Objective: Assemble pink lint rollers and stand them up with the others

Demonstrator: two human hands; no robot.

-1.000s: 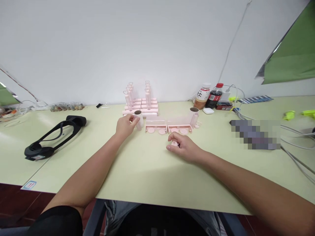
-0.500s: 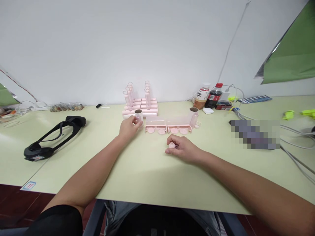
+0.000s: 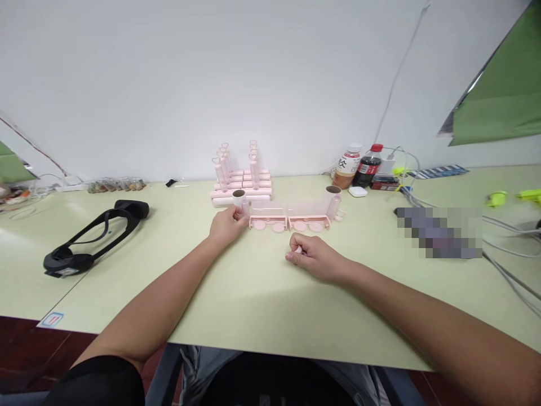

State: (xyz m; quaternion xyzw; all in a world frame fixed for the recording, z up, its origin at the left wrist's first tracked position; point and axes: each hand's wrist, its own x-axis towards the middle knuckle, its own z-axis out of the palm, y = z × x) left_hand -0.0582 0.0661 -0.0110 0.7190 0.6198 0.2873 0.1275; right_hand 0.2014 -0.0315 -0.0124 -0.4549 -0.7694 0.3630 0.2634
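My left hand [image 3: 228,226] has its fingers closed on a small clear pink tube [image 3: 245,207], beside a white cardboard roll [image 3: 239,194]. Near the table's middle my right hand [image 3: 315,256] pinches a small pale pink piece [image 3: 298,250], mostly covered by the fingers. Between and behind the hands lie two open pink cases [image 3: 268,220] with round discs. A second roll [image 3: 333,190] stands at their right, with a clear pink tube [image 3: 333,207] in front. Further back are several upright pink tubes with heart-shaped loops [image 3: 254,169] and pink boxes [image 3: 258,192].
A black headset [image 3: 95,239] lies on the left of the pale table [image 3: 236,316]. At the back right stand two bottles [image 3: 367,166] beside a white case [image 3: 358,192]. A blurred-out object [image 3: 439,232] and cables lie on the right.
The fingers of my right hand have closed further over the small pink piece, which now shows less. My left hand has shifted slightly right along with the tube.
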